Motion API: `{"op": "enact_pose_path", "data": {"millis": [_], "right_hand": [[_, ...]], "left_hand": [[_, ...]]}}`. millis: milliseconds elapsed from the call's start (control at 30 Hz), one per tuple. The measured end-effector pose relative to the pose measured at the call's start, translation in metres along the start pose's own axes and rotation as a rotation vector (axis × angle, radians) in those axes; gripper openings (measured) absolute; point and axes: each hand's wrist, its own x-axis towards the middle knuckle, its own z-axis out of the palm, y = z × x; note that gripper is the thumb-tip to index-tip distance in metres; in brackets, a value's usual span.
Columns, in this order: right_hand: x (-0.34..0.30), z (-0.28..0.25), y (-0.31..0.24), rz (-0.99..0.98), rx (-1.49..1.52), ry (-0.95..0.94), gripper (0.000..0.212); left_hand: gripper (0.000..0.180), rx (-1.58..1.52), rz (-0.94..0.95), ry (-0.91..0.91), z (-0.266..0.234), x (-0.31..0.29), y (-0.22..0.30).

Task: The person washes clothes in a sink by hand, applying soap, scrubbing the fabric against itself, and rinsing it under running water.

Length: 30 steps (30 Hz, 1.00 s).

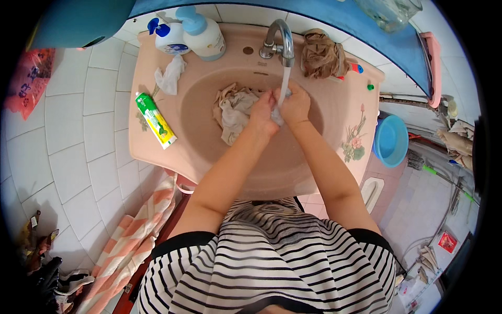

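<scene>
Over the pink sink, water runs from the chrome tap onto my hands. My left hand and my right hand are close together, both closed on a small wet whitish cloth. Most of that cloth is hidden by my fingers, so its kind cannot be made out. Left of my hands, a crumpled heap of white and beige cloth lies in the basin, next to my left hand.
Two pump bottles stand at the back left of the rim, near a white cloth. A green and yellow tube lies on the left rim. Bunched brown fabric sits right of the tap. A blue bucket stands beyond the right edge.
</scene>
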Motion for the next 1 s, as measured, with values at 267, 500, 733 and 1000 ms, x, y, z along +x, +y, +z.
{"op": "enact_pose_path", "data": {"millis": [267,500,733,1000], "right_hand": [[-0.041,0.006,-0.043,-0.159,0.225,-0.033,0.018],[-0.014,-0.006,0.007,-0.133,0.054,-0.119,0.022],[-0.002,-0.013,-0.018,-0.038,0.391,-0.274,0.026],[-0.046,-0.023,-0.073,-0.384,0.415,-0.388,0.019]], "left_hand": [[0.021,-0.007,0.121,-0.077,-0.042,0.041,0.017],[0.033,-0.159,0.151,-0.16,-0.028,-0.007,0.027],[0.05,-0.039,0.161,-0.077,-0.003,-0.043,0.028],[0.04,0.602,0.292,-0.426,-0.08,0.041,0.024]]}}
